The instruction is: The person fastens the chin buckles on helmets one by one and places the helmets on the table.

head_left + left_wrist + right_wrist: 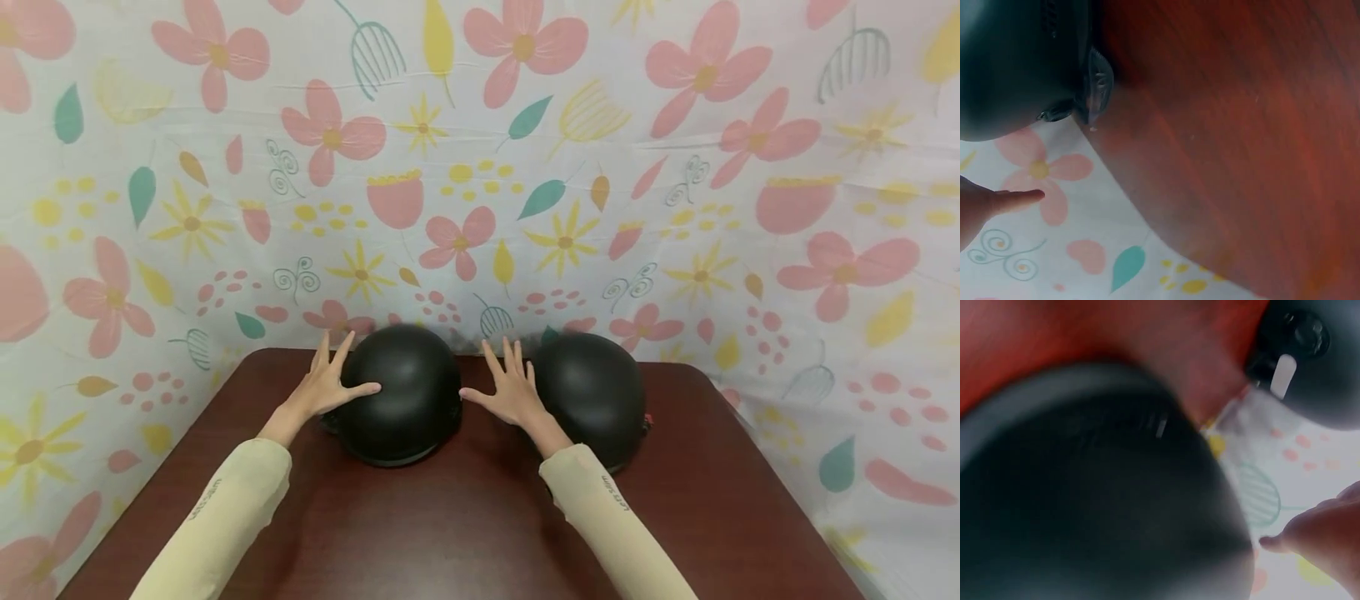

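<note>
Two matte black helmets rest dome up on the brown table. The left helmet (408, 392) has my left hand (326, 387) at its left side, fingers spread and thumb overlapping the dome in the head view. Between the two helmets is my right hand (510, 387), with fingers spread, just left of the right helmet (592, 392). Its thumb points toward the left helmet. In the right wrist view, a dark helmet shell (1116, 506) fills the lower left, blurred. Neither hand grips anything. The left wrist view shows a helmet's lower edge with a dark buckle-like fitting (1099, 84).
The dark reddish-brown table (442, 533) has rounded far corners. Behind and beside it hangs a white cloth (450, 133) printed with pink, yellow and green flowers and leaves. A small red part (648, 423) shows at the right helmet's right edge.
</note>
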Demonstrator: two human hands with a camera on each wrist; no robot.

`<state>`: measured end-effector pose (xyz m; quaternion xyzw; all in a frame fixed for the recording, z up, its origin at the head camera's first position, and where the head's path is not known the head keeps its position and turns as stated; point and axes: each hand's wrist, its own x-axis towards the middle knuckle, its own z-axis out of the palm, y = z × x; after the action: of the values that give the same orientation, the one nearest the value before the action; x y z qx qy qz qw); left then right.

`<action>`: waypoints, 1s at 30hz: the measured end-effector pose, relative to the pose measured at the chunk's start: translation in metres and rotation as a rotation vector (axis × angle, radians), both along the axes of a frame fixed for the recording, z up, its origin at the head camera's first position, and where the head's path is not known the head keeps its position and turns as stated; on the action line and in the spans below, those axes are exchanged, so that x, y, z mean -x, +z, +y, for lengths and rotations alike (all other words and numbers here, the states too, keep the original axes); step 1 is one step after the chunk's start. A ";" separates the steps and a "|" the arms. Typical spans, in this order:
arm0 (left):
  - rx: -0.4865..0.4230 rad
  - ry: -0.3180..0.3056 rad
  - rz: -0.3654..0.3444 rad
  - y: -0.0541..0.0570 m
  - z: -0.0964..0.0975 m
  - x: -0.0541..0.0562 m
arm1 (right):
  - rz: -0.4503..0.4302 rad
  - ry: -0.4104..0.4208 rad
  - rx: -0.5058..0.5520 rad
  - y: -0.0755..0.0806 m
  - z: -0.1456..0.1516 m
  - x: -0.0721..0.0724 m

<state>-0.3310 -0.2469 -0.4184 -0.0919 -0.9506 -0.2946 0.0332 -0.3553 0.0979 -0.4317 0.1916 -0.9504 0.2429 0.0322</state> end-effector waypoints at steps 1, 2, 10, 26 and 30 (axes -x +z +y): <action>-0.034 -0.003 -0.012 -0.003 0.000 0.001 | -0.012 0.002 0.023 -0.002 -0.004 -0.001; -0.070 -0.008 -0.026 -0.006 -0.001 0.002 | -0.025 0.004 0.046 -0.005 -0.008 -0.001; -0.280 0.008 -0.168 -0.023 -0.005 -0.001 | -0.088 0.082 0.174 -0.018 -0.045 -0.005; -0.396 0.017 -0.260 -0.032 -0.002 0.003 | -0.261 0.165 0.432 -0.019 -0.068 0.000; -0.436 -0.004 -0.278 -0.035 -0.004 0.007 | -0.264 0.159 0.453 -0.019 -0.069 0.002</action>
<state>-0.3384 -0.2509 -0.4530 -0.0431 -0.8599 -0.5024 -0.0792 -0.3572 0.0287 -0.4506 0.2200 -0.8499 0.4738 -0.0693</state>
